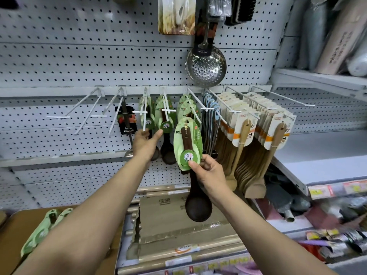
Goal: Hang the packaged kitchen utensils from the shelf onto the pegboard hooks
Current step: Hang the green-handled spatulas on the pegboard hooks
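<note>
My right hand (206,171) pinches the lower part of a green leaf-shaped card carrying a dark wooden spoon (188,147), held upright in front of the pegboard (59,62). Its card top sits just below a white hook (195,110) hung with more green-carded spoons. My left hand (146,142) reaches to the hooks further left, fingers outstretched and touching the green-carded spoons (165,124) hanging there. More green-carded spoons (42,231) lie on the brown surface at the lower left.
Two bare white hooks (59,117) stick out at the left. A steel skimmer (205,64) hangs above. Pale wooden spatulas (244,132) crowd the hooks at the right. Rolling pins and boxes (178,221) lie on the shelf below.
</note>
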